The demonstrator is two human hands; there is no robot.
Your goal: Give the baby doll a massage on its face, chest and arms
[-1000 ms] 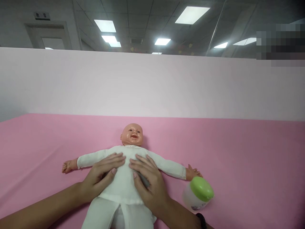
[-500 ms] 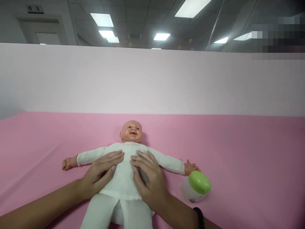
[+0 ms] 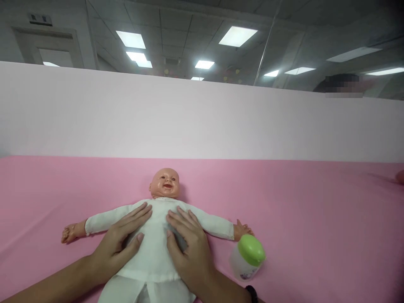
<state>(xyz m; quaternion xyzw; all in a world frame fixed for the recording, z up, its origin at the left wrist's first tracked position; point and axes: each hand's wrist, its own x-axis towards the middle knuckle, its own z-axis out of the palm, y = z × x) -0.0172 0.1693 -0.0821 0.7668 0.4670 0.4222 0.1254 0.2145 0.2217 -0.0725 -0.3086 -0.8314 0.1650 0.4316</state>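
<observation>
A baby doll [image 3: 155,248] in white clothes lies on its back, its arms stretched out to both sides. My left hand [image 3: 121,240] rests on the left side of the doll's chest, fingers extended and thumb apart. On the other side of the chest lies my right hand [image 3: 191,248], its fingers outstretched and slightly curved over the cloth. Neither hand grips anything. Right of my right hand, close by the doll's plastic hand, stands a translucent jar [image 3: 243,267] with a green lid [image 3: 251,250]. The doll's lower legs are out of frame.
A pink cloth [image 3: 299,210] covers the table, with a shallow crease at the left. Behind it rises a white partition [image 3: 202,122]. Something skin-coloured [image 3: 400,176] shows at the right edge, too cut off to name. A person's blurred head [image 3: 341,84] appears beyond the partition.
The view has shifted, so the doll, jar and hands appear farther left and a little lower. Both my hands stay on the doll's chest. Something skin-coloured has appeared at the right edge.
</observation>
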